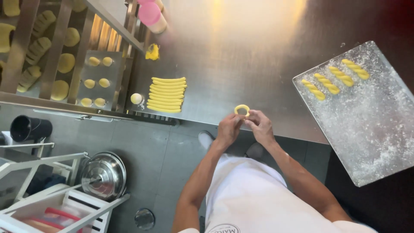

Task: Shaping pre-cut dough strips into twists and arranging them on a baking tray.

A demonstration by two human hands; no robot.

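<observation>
1. I see both hands meeting at the near edge of the steel counter [241, 51]. The left hand [228, 129] and the right hand [259, 125] each pinch one end of a yellow dough rope [242, 109], bent into a small loop that stands just above the fingertips.

2. Each grip is closed on the dough rope: fingers and thumb clamp the ends where they cross, and the loop itself hangs free of the counter.

3. To do this step well, I judge the pressure should stay light and even, so the rope does not flatten or tear. The two ends want to be turned against each other evenly, so the strands wind at a regular pitch like the finished pieces.

4. The rope is smooth, pale yellow and of even thickness; it looks soft and pliable.

5. To the left on the counter lies a stack of straight dough strips [167, 94], with a small dough ball [136, 98] just beside it.

6. To the right sits a floured tray [371, 129] carrying four twisted dough pieces [335, 79] in a row at its far end.

7. Far left, a rack [51, 56] holds more yellow dough shapes.
</observation>
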